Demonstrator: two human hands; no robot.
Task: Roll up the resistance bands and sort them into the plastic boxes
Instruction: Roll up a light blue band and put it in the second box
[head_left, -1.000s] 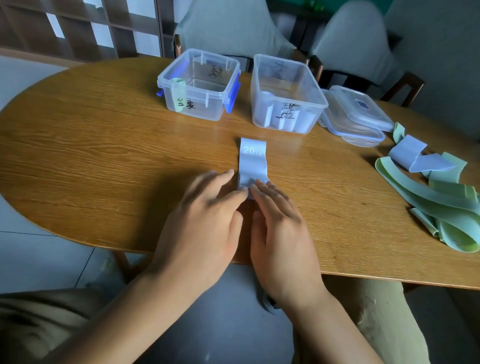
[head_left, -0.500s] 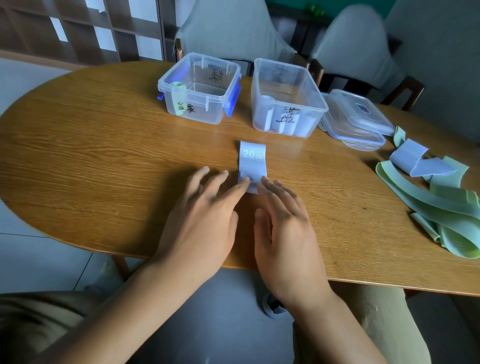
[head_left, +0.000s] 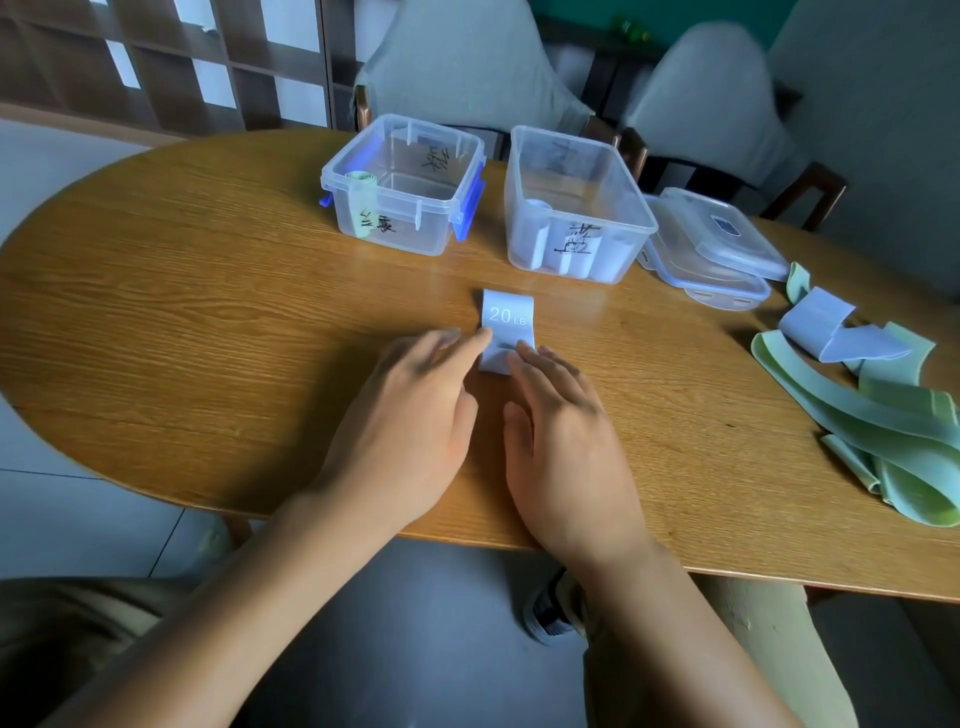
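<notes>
Two hands flat on the wooden surface, palms down, near its front edge: left hand and right hand side by side, fingers spread and loosely extended, neither clenched. Fingertips of both pressed on the near end of a pale blue resistance band, printed "20 LB", lying at the middle of the surface with its far end curling upward. Whether a roll is forming beneath the fingertips, hard to tell. Off toward the right edge, a loose heap of green bands with another pale blue band draped over its far end. Beyond the hands, toward the far edge, two clear plastic boxes with handwritten labels: the left box, with blue clips, holding one rolled green band upright in its near left corner; the right box, taller, with pale rolled bands standing inside against its front wall. Just right of that box, two clear lids stacked flat. Behind the surface, two covered chairs.
</notes>
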